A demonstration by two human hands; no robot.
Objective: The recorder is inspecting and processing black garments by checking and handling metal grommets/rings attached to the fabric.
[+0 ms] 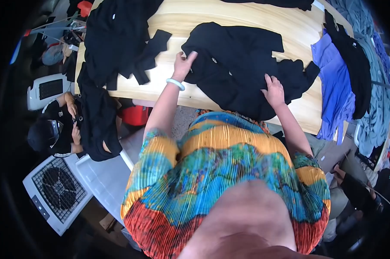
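A black garment (238, 60) lies spread on the wooden table (229, 21) in front of me. My left hand (183, 64), with a pale bangle on the wrist, pinches the garment's left edge. My right hand (273, 91) presses flat on its lower right part, fingers spread. My colourful pleated top fills the lower middle of the view.
A heap of black clothes (113, 39) lies at the table's left end and hangs over its edge. Blue, black and grey-green garments (337, 86) are stacked at the right. A seated person in black (57, 125) is at the left, beside a white fan unit (57, 192).
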